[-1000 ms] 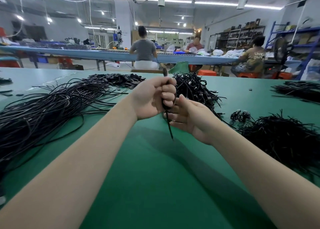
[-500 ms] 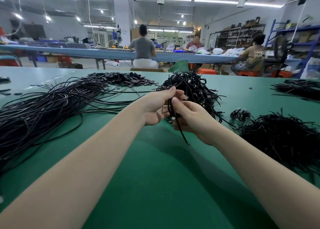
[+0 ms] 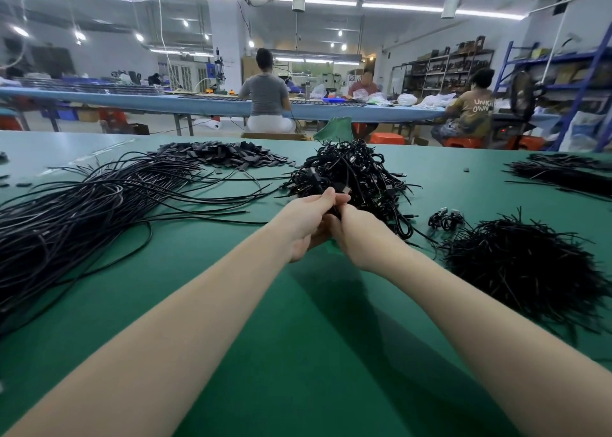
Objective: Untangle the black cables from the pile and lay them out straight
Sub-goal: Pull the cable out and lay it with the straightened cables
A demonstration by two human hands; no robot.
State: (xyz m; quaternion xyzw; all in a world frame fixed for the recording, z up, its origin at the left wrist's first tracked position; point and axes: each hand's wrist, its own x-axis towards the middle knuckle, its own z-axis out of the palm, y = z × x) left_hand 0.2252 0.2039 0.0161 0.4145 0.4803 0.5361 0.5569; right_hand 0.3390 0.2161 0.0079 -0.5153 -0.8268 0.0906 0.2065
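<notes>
A tangled pile of coiled black cables (image 3: 357,175) lies on the green table (image 3: 298,337), just beyond both hands. My left hand (image 3: 308,221) and my right hand (image 3: 357,238) meet at the pile's near edge. Their fingertips pinch a black cable (image 3: 336,204) between them; most of that cable is hidden by the fingers. To the left lies a long sheaf of straightened black cables (image 3: 82,211), running towards the near left edge.
A heap of short black ties (image 3: 530,264) sits at the right, with a small coiled cable (image 3: 445,219) beside it. Flat black pieces (image 3: 225,153) lie at the back, more cables (image 3: 563,175) at the far right. People sit at a blue table (image 3: 198,103) behind.
Both hands have moved forward and down from above the table to the pile's near edge. The loose cable end that hung below them is no longer visible.
</notes>
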